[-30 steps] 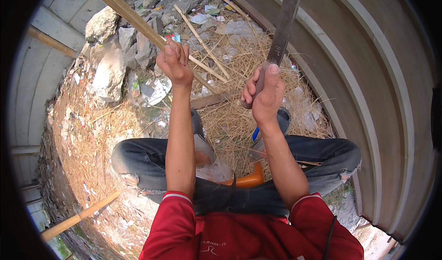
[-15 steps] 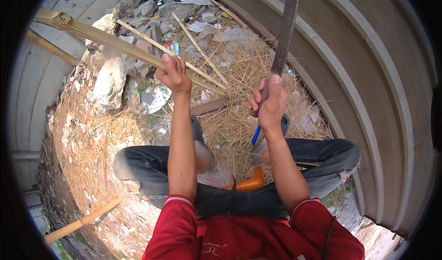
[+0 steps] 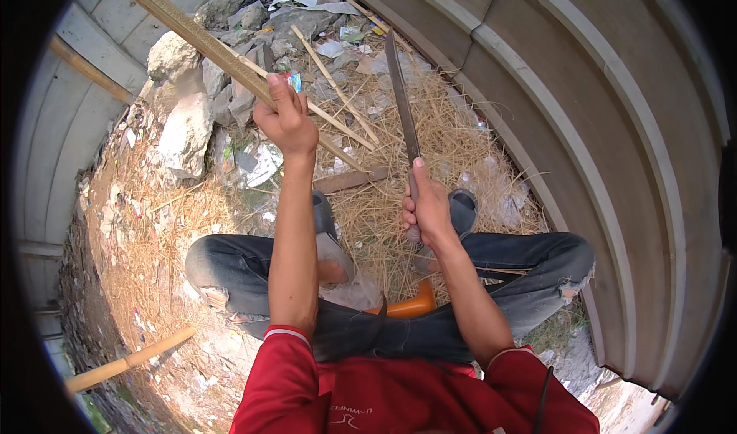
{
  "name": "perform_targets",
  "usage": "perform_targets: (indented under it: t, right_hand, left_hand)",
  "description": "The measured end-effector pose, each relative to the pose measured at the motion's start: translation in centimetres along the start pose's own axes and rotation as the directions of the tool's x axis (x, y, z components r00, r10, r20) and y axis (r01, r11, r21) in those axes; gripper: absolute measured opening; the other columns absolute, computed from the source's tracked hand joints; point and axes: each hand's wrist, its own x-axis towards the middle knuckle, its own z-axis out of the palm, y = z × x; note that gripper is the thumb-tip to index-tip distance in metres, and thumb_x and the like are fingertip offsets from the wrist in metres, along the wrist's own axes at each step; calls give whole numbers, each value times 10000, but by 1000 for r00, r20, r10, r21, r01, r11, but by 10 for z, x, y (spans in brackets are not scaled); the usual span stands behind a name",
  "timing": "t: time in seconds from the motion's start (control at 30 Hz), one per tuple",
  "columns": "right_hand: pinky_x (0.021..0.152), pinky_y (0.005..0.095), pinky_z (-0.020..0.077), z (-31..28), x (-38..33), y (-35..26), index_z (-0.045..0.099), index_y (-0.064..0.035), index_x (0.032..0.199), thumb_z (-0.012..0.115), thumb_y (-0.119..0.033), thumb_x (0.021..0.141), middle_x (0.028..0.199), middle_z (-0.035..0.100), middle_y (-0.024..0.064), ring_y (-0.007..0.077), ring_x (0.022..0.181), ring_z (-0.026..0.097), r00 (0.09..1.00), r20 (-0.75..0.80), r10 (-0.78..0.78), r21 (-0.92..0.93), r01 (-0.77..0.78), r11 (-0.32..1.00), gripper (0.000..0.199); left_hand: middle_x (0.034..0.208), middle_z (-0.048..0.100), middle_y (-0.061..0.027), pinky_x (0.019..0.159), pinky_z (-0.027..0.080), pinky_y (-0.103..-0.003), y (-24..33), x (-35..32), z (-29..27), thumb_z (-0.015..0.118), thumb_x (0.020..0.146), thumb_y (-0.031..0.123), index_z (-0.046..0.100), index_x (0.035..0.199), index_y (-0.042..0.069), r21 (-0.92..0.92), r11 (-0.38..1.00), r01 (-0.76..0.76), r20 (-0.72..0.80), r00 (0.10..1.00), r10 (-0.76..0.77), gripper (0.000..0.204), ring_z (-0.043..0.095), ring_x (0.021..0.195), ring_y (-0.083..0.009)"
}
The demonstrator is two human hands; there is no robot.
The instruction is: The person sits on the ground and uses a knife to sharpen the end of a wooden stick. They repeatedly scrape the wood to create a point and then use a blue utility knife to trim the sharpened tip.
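My left hand (image 3: 288, 123) is closed around a long split bamboo strip (image 3: 192, 38). The strip slants from the upper left down to the right, its lower end near a dark wooden block (image 3: 349, 180) on the straw. In my right hand (image 3: 428, 210) is the handle of a machete (image 3: 402, 96), its dark blade pointing up and away. Blade and strip are apart, the machete to the right of the strip's lower end. Between my legs is an orange plastic thing (image 3: 411, 303), partly hidden by my jeans.
Thin bamboo sticks (image 3: 334, 84) lie on straw (image 3: 384, 219) ahead. Rocks (image 3: 184, 134) and litter are at the far left. A corrugated metal wall (image 3: 568, 127) curves along the right. A bamboo pole (image 3: 130, 361) rests at the lower left.
The machete has come down and left, from raised upright to lower beside the strip. The bamboo strip's upper end has swung up and right in my left hand.
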Motion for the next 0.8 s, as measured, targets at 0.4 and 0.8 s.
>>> perform_targets:
  t: [0.4, 0.8]
  right_hand:
    - [470, 340, 425, -31, 25, 187, 532, -76, 777, 530, -545, 979, 649, 541, 64, 171, 502, 515, 983, -3, -184, -489, 159, 858, 511]
    - [450, 274, 370, 37, 7, 79, 528, -49, 774, 521, -453, 1013, 579, 465, -16, 84, 494, 464, 855, -53, -516, 32, 518, 855, 470]
  left_hand:
    - [517, 375, 51, 476, 202, -285, -36, -11, 7, 524, 1038, 325, 400, 582, 86, 267, 962, -58, 50, 998, 46, 530, 314, 502, -45]
    - [539, 358, 50, 481, 210, -281, -45, -9, -1, 530, 1032, 289, 414, 615, 80, 227, 970, -91, 47, 996, 82, 481, 297, 506, -56]
